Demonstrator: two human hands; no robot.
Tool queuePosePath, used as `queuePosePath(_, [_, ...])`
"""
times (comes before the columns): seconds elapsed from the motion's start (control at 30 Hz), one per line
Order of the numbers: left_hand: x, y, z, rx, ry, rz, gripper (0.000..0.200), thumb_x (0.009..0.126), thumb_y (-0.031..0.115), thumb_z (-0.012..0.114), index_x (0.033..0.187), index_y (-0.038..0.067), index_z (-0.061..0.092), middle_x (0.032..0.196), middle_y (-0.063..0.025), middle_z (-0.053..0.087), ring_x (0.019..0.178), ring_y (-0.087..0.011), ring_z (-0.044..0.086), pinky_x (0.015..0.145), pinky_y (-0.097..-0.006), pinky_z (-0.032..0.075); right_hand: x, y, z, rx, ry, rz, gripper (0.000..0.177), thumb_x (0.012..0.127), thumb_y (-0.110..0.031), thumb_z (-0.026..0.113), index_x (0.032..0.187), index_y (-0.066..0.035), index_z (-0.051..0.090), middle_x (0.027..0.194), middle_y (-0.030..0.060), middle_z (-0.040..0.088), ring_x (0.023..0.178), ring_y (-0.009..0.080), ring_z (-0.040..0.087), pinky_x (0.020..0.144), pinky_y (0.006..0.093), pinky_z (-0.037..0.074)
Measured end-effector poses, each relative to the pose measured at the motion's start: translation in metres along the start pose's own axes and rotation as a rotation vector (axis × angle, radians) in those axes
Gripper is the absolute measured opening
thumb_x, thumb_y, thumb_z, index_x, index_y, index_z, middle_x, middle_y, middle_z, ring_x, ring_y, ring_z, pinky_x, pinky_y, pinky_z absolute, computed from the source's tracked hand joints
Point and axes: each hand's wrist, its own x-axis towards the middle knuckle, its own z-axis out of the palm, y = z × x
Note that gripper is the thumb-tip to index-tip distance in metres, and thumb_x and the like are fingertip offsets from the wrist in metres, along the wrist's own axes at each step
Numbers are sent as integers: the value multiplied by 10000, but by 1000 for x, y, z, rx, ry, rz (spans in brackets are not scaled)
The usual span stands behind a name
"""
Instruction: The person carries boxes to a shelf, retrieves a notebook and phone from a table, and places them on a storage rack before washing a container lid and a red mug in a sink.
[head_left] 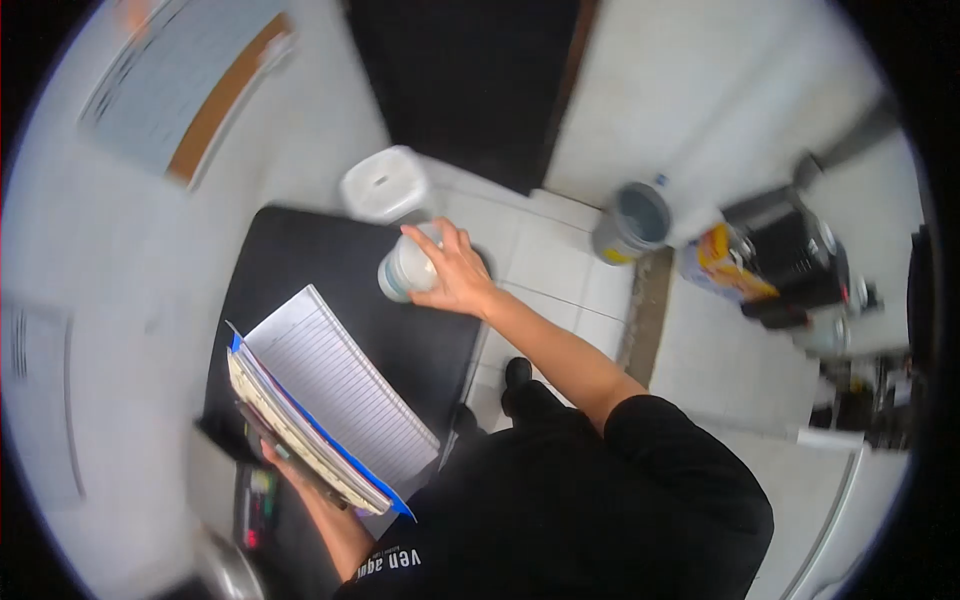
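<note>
A stack of papers and notebooks (335, 380), with lined sheets on top and a blue edge, tilts over the black table. My left hand (285, 462) grips it from beneath, most of its fingers hidden behind the stack. Over the table's far right corner, my right hand (455, 270) curls its fingers around a whitish plastic container (402, 270) with a pale label. The black tabletop (300, 245) lies under both the container and the stack.
Beyond the table stands a white lidded bin (385, 187). A grey bucket (640, 215) sits by the wall at right, near a counter holding a colourful box (722, 262) and a black appliance (795, 262). A board (185, 90) hangs on the left wall.
</note>
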Motion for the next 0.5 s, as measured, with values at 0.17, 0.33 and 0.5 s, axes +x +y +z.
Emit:
queuePosePath(0.17, [-10,-135,192,101,-434,-343,648,838,585,497,1267,100,515,1142,-91,602,976,-247,590,834,-378,505,-147,190,-179,-108,121,390,941,568,-354,774,1402,-271,346,1322,262,321,1103,459,407,911,503,444])
queuePosePath(0.33, [-90,-330,432,305,-693,-498,619,871,569,467,1265,94,516,1125,-103,613,963,-230,607,829,-372,519,-296,373,-350,-225,259,632,940,548,-324,784,1388,-294,364,1309,275,332,1092,462,423,892,501,457])
queuePosePath(0.5, [-270,-502,655,316,-988,-880,681,855,608,452,1309,101,481,1119,-111,618,914,-253,630,780,-379,548,-433,496,-523,-305,485,948,944,532,-312,787,1385,-299,383,1308,252,344,1091,449,427,887,488,466])
